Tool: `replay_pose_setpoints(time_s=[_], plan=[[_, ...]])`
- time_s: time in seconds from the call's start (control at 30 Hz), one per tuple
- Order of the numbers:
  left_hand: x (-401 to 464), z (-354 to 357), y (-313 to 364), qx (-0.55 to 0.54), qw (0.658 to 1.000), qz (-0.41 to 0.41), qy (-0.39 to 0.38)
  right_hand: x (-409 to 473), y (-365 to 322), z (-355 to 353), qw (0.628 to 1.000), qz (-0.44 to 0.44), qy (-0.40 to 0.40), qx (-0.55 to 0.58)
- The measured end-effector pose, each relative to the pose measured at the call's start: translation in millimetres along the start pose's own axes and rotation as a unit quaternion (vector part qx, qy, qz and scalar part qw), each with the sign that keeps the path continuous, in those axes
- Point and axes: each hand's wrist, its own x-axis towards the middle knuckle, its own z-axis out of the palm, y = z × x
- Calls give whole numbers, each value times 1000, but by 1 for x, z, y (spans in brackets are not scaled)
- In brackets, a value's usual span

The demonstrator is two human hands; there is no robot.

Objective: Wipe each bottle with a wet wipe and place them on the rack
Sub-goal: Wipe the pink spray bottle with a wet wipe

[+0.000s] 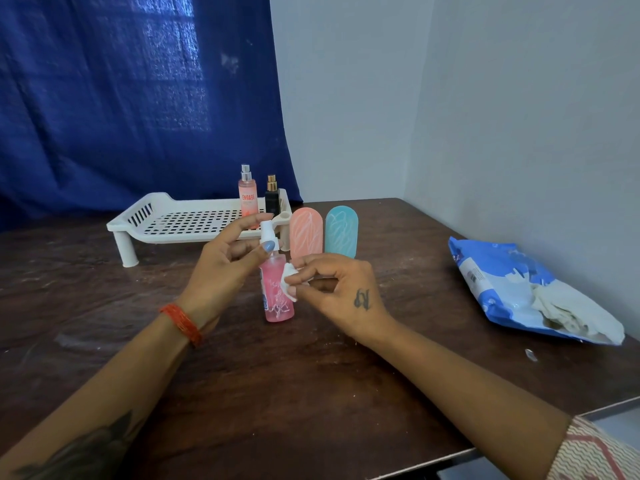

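Looking down from the head camera, the left hand pinches the white spray top of a pink spray bottle, which stands upright near the middle of the dark wooden table. The right hand pinches a small folded wet wipe and presses it against the bottle's right side. Just behind the hands stand two rounded bottles side by side, a peach bottle and a teal bottle to its right. On the far left sits the white rack, with an orange spray bottle and a small black bottle already standing at its right end. Over on the right, near the wall, lies the blue wipes pack, open with white wipes spilling out. A blue curtain hangs behind the rack.
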Motion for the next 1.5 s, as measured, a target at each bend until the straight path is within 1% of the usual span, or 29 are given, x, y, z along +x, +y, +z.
replay_pose_setpoints(time_s=[0.1, 0.2, 0.27, 0.33, 0.4, 0.67, 0.77, 0.9, 0.97, 1.1, 1.23, 1.33, 1.5], plan=[[0, 0, 0, 0, 1000, 0, -2, 0, 1, 0, 999, 36, -3, -6], [-1, 0, 1, -1, 1000, -1, -4, 1, 0, 2, 998, 43, 27, -33], [-2, 0, 1, 0, 1000, 0, -4, 2, -1, 2, 998, 12, 44, -44], [-2, 0, 1, 0, 1000, 1, -4, 1, -2, 2, 997, -46, 37, -57], [-1, -1, 0, 0, 1000, 1, -3, -1, -1, 0, 995, -79, 23, -60], [0, -1, 1, -5, 1000, -5, 3, 0, 7, 1, 992, -52, 42, -108], [0, 0, 1, -18, 1000, -5, 6, 0, 5, 2, 988, -78, 49, -125], [0, 0, 0, -33, 999, -3, 8, -1, 2, 2, 984, -120, 28, -128], [0, 0, 0, -43, 999, -5, 13, -1, 5, 2, 986, -112, 22, -125], [1, -1, 0, -62, 998, -11, 22, 1, 11, 2, 985, -89, 35, -146], [2, -1, -1, -83, 996, -5, 23, 2, 7, 4, 981, -128, 55, -139], [2, -1, -3, -89, 996, -2, 29, 0, 4, 4, 978, -159, 32, -128], [4, -2, -3, -85, 996, 0, 38, 0, 5, 3, 980, -153, 22, -127]])
